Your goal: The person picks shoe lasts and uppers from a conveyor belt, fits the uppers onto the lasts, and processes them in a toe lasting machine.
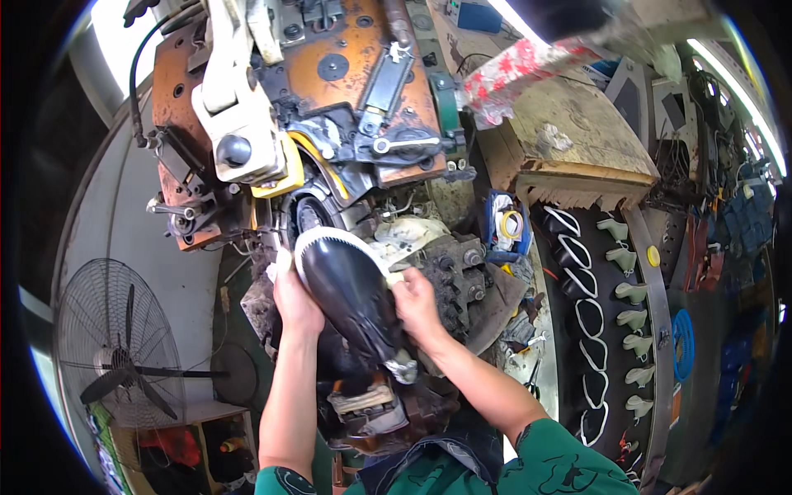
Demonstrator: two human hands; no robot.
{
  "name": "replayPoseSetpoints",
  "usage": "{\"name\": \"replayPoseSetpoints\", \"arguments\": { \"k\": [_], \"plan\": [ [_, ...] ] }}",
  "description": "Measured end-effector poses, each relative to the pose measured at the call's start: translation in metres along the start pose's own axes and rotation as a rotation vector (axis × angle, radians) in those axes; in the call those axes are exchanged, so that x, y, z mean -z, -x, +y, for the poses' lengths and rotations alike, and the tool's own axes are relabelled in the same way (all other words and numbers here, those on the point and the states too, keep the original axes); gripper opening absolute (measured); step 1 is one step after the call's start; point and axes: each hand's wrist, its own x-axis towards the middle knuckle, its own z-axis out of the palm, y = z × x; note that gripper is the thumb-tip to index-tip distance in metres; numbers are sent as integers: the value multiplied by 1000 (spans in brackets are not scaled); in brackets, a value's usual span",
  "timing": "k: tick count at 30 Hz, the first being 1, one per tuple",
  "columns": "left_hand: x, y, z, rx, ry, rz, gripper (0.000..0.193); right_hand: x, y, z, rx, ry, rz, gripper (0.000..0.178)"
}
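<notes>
A glossy black shoe upper [345, 280] with a white toothed edge lies between my two hands, its rounded end toward the machine [334, 87]. My left hand [297, 301] is closed on its left side, the thumb up by the white edge. On the opposite side my right hand [417, 307] grips it with bent fingers. The end nearer my body narrows to a crumpled silvery bit [402, 367]. Just beyond the white edge are the machine's dark curved jaws and a yellow clamp part [289, 169]. Whether the upper touches them I cannot tell.
A wooden box [577, 136] stands at the far right, above a rack with several white-rimmed black uppers [590, 318] and pale green shoe lasts [632, 320]. A blue bin [507, 227] sits right of the machine. At the left is a large caged fan [120, 355].
</notes>
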Motion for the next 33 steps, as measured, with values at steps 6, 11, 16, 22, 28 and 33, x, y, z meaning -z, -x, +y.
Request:
{"name": "replayPoseSetpoints", "arguments": {
  "k": [6,11,16,22,28,33],
  "plan": [
    [62,5,-8,-8,31,148,34,-82,-33,20,-172,-307,126,12],
    [83,-13,-9,40,-78,144,22,-101,-36,32,-173,-351,234,14],
    [82,-19,-7,31,-104,223,20,-101,-35,25,-223,-328,215,14],
    [77,-19,-6,65,-66,210,25,-99,-39,25,-291,-361,190,16],
    [73,-11,-9,44,-134,267,26,-95,-30,31,-178,-87,187,17],
    [86,-9,-23,-31,-228,258,28,-97,-34,40,-112,-45,214,15]
  ]
}}
